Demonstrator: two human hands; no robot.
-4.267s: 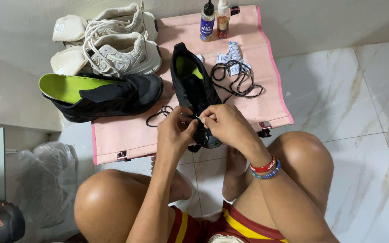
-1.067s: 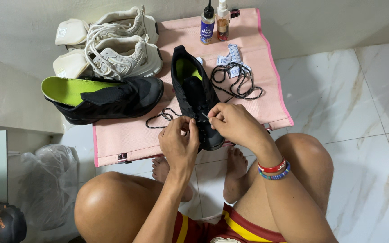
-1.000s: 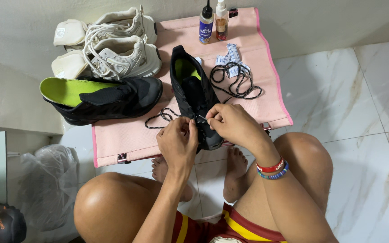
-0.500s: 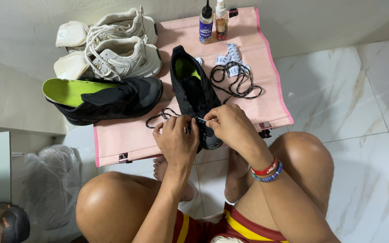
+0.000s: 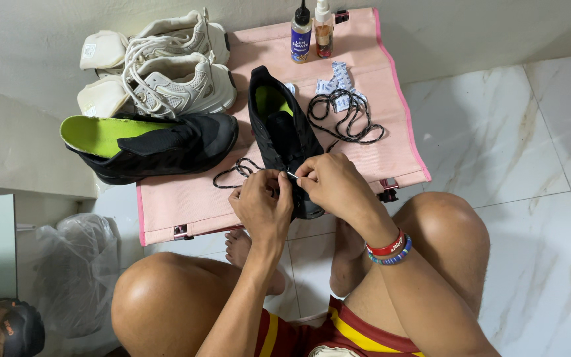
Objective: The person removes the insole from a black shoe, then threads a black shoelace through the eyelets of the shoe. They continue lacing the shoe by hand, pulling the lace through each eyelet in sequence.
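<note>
A black shoe point(image 5: 279, 129) with a green lining stands toe-toward-me on a pink mat point(image 5: 391, 142). My left hand point(image 5: 262, 205) and my right hand point(image 5: 328, 185) meet over its toe end. Both pinch a thin black lace point(image 5: 236, 170); its pale tip shows between my fingertips. The lace trails off to the left across the mat. The shoe's toe is hidden under my hands. My right wrist wears red and beaded bracelets.
A second black shoe point(image 5: 147, 142) with a green insole lies left. Two white sneakers point(image 5: 166, 73) stand behind it. A loose black lace point(image 5: 345, 119), small packets point(image 5: 338, 79) and two bottles point(image 5: 312, 30) sit at the mat's back. A plastic bag point(image 5: 67, 264) lies at lower left on the marble floor.
My hands shifted slightly on the shoe's toe end while working the lace. The trailing lace at left moved a little. Nothing else moved.
</note>
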